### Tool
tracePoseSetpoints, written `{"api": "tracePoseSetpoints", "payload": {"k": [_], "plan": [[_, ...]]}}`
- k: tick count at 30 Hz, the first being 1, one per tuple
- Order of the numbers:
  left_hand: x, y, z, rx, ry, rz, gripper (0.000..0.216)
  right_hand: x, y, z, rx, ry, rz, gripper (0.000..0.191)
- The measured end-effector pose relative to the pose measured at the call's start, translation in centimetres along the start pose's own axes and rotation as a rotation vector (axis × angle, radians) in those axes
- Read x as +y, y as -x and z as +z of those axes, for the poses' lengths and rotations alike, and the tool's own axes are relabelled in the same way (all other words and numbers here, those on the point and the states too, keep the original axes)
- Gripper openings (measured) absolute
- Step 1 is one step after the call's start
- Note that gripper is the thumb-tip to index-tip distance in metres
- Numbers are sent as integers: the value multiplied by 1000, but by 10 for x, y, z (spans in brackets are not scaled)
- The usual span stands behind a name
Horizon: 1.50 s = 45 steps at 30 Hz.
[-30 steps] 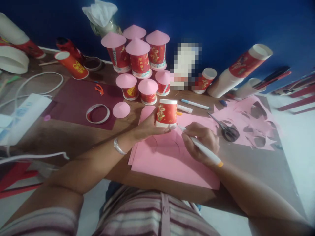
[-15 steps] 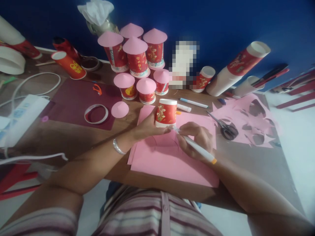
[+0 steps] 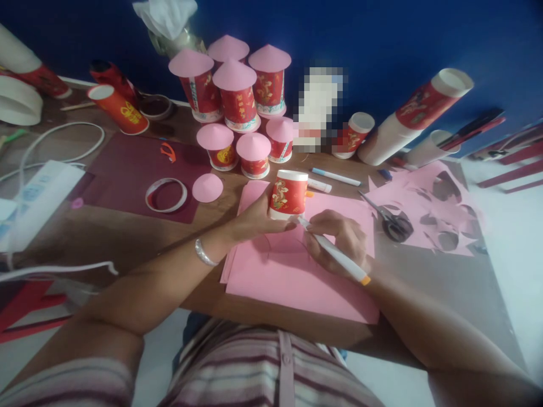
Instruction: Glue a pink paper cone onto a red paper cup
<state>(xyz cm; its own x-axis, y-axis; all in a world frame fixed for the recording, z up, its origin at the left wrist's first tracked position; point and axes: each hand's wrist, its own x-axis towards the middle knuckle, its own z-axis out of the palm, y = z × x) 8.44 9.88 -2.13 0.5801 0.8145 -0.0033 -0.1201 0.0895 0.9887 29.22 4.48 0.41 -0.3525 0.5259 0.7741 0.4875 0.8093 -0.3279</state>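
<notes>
My left hand (image 3: 255,219) is closed around a red and white paper cup (image 3: 289,195) with a gold floral print, holding it over pink paper sheets (image 3: 292,288). In my right hand (image 3: 341,240) is a white marker pen (image 3: 339,257) with an orange end, gripped between thumb and fingers. Its tip is at the white band along the cup's near edge; whether it touches cannot be made out. A faint curved line shows on the top pink sheet below the cup.
Behind stand several red cups with pink cone roofs (image 3: 235,76). A loose pink cone (image 3: 207,187) and a paper ring (image 3: 166,195) lie left. Rightward are scissors (image 3: 394,223), cut pink scraps (image 3: 445,209), a blue-capped marker (image 3: 336,176) and a leaning cup stack (image 3: 418,116).
The view has shifted slightly. Both hands keep their hold on the cup and the marker pen, with the tip staying at the cup's lower white band.
</notes>
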Motion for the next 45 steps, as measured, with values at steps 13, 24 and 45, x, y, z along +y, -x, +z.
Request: {"api": "tracePoseSetpoints", "payload": {"k": [13,24,45], "plan": [[6,2,1,11,7,-68,74,0,-2,-2,-19,31,-18,20],[5,2,0,-3,-20,-32,74,0,-2,0,-10,36,-20,18],[-1,2,-4,-26,-15,-19,77,0,-3,2,-4,34,-40,22]]}}
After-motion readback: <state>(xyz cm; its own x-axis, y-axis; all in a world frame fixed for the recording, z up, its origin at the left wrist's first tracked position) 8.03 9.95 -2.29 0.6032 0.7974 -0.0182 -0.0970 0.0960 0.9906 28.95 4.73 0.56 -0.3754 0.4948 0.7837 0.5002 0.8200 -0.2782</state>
